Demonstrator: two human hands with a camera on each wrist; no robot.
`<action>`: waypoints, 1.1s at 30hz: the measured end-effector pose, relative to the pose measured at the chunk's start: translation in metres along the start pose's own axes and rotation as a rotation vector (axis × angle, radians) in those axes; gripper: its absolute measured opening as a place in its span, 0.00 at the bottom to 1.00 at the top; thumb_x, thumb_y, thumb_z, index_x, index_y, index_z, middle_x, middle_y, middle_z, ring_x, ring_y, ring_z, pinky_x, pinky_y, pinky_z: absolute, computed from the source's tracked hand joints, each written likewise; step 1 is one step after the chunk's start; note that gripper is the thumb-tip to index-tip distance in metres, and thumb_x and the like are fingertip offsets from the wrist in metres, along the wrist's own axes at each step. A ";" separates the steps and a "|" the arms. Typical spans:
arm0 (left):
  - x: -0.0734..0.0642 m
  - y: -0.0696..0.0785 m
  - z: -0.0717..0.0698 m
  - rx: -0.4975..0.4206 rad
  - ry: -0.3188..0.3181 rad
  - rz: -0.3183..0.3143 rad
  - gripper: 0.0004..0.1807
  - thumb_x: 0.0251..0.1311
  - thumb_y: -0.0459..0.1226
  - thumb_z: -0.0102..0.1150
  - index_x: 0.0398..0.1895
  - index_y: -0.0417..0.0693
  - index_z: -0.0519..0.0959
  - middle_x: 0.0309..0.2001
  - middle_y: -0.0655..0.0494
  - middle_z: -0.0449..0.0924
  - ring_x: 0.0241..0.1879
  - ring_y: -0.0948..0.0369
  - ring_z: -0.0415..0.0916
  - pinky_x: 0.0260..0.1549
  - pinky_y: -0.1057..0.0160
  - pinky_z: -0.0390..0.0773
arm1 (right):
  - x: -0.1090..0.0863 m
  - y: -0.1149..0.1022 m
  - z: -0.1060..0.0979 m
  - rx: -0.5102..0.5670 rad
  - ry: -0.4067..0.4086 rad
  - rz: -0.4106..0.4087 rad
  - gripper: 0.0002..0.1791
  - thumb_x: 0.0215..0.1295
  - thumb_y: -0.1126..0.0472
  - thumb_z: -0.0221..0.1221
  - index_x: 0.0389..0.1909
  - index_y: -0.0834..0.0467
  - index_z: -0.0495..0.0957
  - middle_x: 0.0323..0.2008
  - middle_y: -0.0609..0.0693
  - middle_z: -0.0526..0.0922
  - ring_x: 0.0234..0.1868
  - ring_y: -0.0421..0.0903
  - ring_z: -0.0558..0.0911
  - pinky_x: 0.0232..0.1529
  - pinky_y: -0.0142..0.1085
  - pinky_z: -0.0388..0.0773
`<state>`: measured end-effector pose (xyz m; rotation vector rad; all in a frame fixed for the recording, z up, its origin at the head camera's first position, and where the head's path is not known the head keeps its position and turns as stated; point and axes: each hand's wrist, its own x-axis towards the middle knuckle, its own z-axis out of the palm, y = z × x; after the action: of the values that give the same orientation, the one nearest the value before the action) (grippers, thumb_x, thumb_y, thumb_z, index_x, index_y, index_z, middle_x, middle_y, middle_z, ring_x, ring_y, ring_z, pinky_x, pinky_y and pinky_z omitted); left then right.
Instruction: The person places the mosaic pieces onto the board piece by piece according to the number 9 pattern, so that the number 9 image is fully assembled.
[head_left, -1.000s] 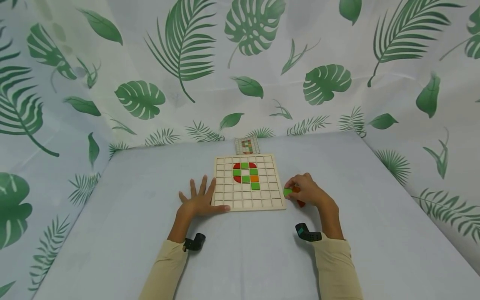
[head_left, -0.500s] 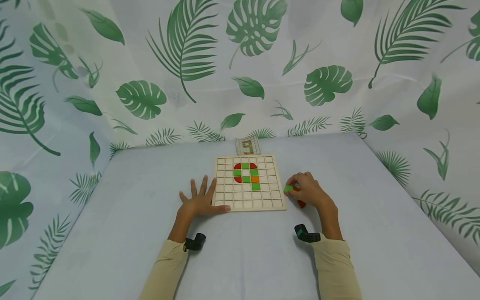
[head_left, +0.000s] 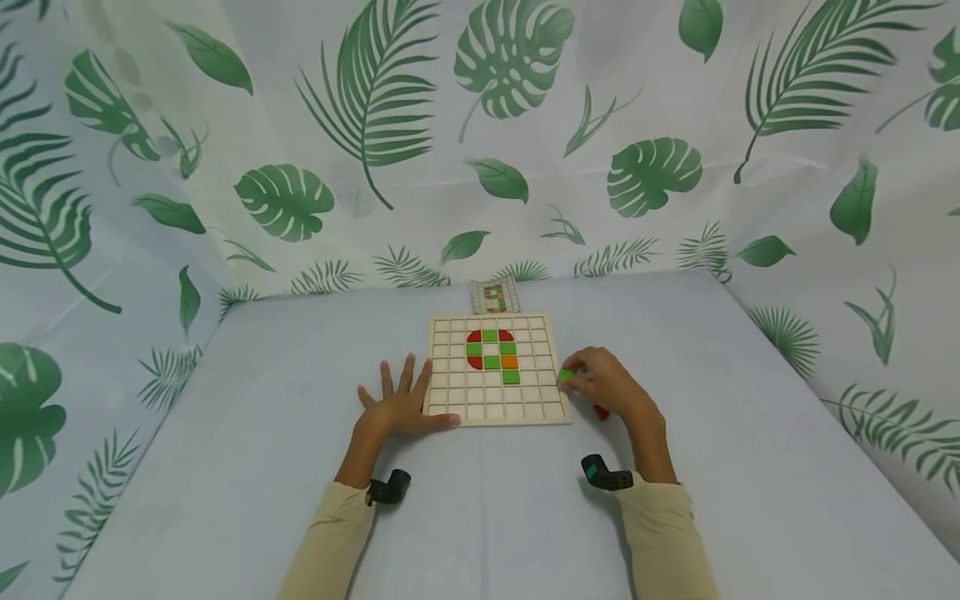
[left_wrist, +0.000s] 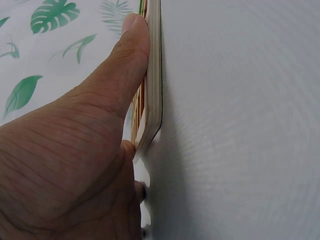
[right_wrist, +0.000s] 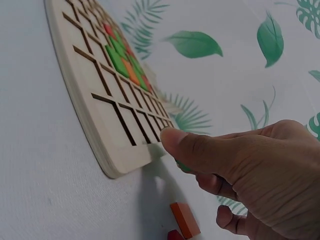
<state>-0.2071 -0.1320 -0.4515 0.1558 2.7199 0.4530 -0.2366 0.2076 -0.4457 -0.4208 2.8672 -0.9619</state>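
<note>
My left hand [head_left: 399,410] is spread at the near left corner of a wooden grid board [head_left: 450,399], its thumb lying on the board's front edge. At the board's right edge my right hand [head_left: 609,382] pinches a green tile [head_left: 566,375] between thumb and fingers. In the right wrist view that tile [right_wrist: 183,166] is mostly hidden by the thumb. Green, red and one orange tile [head_left: 509,362] sit in the grid in a 9-like shape. Under the right hand lie an orange tile [right_wrist: 185,220] and a red tile [head_left: 602,412].
A small pattern card [head_left: 495,296] showing a similar 9-like figure lies just beyond the board. The white-covered table [head_left: 480,508] meets a leaf-print backdrop [head_left: 420,200] at the back and sides.
My right hand has moved slightly left with the green tile, up to the board's right edge. The left hand stays in place.
</note>
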 end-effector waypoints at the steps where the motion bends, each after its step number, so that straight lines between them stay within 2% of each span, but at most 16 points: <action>1: 0.000 0.000 0.000 0.004 0.000 0.000 0.62 0.49 0.72 0.55 0.80 0.59 0.38 0.79 0.47 0.25 0.75 0.36 0.16 0.60 0.20 0.32 | 0.000 -0.001 0.001 -0.002 0.001 -0.008 0.16 0.60 0.59 0.67 0.44 0.64 0.81 0.43 0.58 0.81 0.48 0.54 0.77 0.50 0.48 0.77; 8: 0.000 0.000 0.000 0.007 0.011 0.000 0.62 0.48 0.73 0.55 0.80 0.58 0.39 0.79 0.46 0.26 0.75 0.35 0.18 0.60 0.20 0.33 | 0.001 -0.005 0.004 -0.015 0.000 -0.078 0.14 0.60 0.60 0.67 0.43 0.63 0.80 0.41 0.55 0.81 0.46 0.52 0.76 0.50 0.47 0.75; 14: 0.001 0.000 0.002 -0.004 0.008 -0.003 0.62 0.48 0.72 0.56 0.80 0.58 0.38 0.80 0.47 0.26 0.75 0.35 0.17 0.60 0.20 0.32 | 0.002 -0.009 0.007 0.004 -0.026 -0.096 0.14 0.59 0.60 0.68 0.43 0.62 0.80 0.41 0.53 0.80 0.44 0.50 0.77 0.49 0.45 0.76; 23: 0.000 0.000 0.003 0.005 0.007 -0.005 0.62 0.49 0.72 0.56 0.80 0.59 0.38 0.80 0.47 0.26 0.75 0.36 0.17 0.60 0.21 0.32 | 0.005 -0.018 0.012 0.021 -0.057 -0.184 0.15 0.58 0.61 0.69 0.42 0.62 0.80 0.38 0.52 0.80 0.41 0.48 0.77 0.46 0.43 0.78; 33: -0.001 0.001 0.001 0.017 0.011 -0.004 0.61 0.49 0.72 0.55 0.80 0.58 0.39 0.80 0.47 0.28 0.75 0.35 0.19 0.60 0.20 0.34 | 0.009 -0.033 0.021 0.007 -0.112 -0.177 0.15 0.57 0.58 0.70 0.43 0.59 0.82 0.38 0.49 0.79 0.41 0.45 0.77 0.45 0.39 0.77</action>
<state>-0.2059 -0.1304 -0.4520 0.1526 2.7351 0.4311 -0.2344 0.1675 -0.4428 -0.7139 2.7615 -0.9404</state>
